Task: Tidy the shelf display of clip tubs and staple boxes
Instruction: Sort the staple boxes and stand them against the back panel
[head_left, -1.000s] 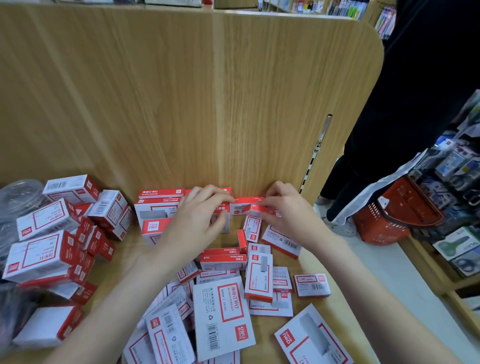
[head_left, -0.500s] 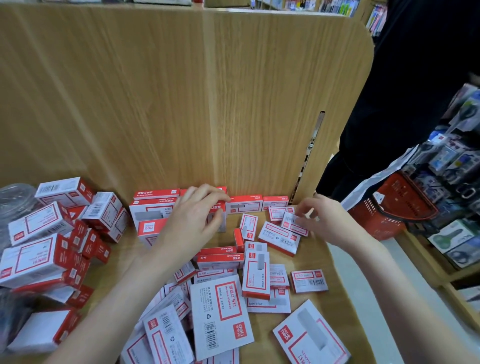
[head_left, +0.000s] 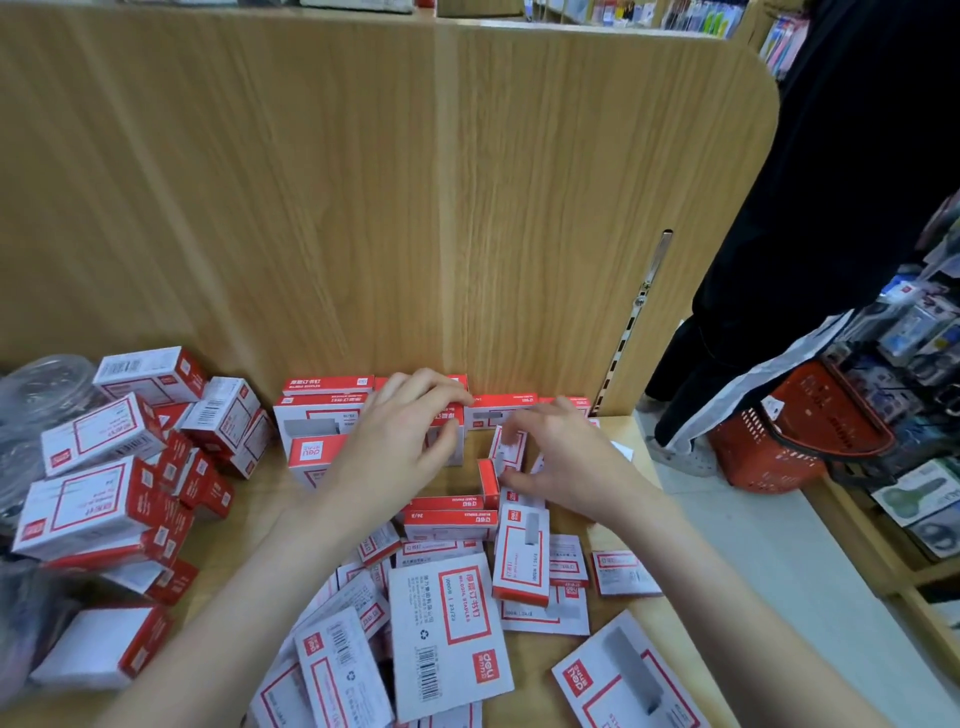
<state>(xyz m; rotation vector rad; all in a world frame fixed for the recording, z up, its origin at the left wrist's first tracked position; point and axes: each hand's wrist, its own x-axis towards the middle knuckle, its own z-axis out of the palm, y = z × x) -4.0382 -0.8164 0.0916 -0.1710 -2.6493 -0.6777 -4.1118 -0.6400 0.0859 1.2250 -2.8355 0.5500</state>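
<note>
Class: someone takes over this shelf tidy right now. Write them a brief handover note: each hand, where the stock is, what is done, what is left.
Left hand: on the back row, fingers curled over a box.
Right hand: pinching a small box by the wall.
Done: short row along the wall.
Left: loose boxes in front, pile and clip tub at left.

wooden shelf (head_left: 262, 486) | staple boxes (head_left: 447, 618) scattered | maybe clip tub (head_left: 39, 387), far left

place: stationery shop | evidence: staple boxes (head_left: 447, 631) on wooden shelf (head_left: 535, 234), red shopping basket (head_left: 795, 441)
</note>
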